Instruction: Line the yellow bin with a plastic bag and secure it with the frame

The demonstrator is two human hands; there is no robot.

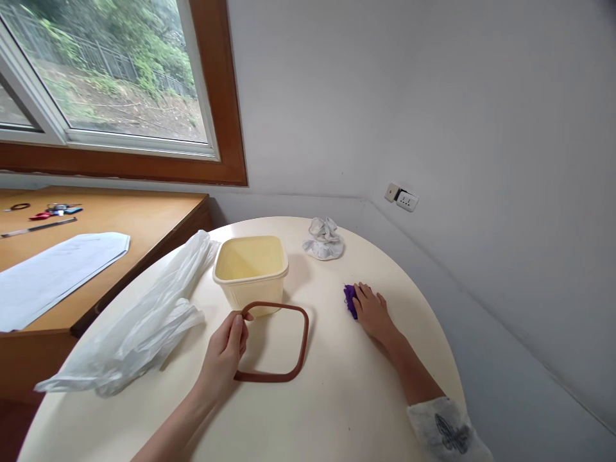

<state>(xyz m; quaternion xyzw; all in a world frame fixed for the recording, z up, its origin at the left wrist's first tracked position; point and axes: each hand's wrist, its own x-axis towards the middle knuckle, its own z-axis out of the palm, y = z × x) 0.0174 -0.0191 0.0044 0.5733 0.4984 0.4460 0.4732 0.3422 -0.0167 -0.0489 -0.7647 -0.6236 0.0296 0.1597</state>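
My left hand (227, 350) grips a brown square frame with rounded corners (304, 343) by its upper left corner. The frame is raised at a tilt, and the white tabletop shows through its opening. Just behind it stands a pale yellow plastic bin (250, 282), open at the top, its lower front partly covered by the frame. Over on the right, my right hand (374, 312) rests on a purple cloth (350, 300) on the table. Its fingers are curled over the cloth, hiding most of it.
A crumpled translucent plastic bag (144, 327) lies along the left of the round table (308, 423). Near the back edge sits a bunched whitish bag (324, 240). A wooden desk (144, 212) on the left holds papers (62, 269), a pen (41, 227) and keys (58, 209).
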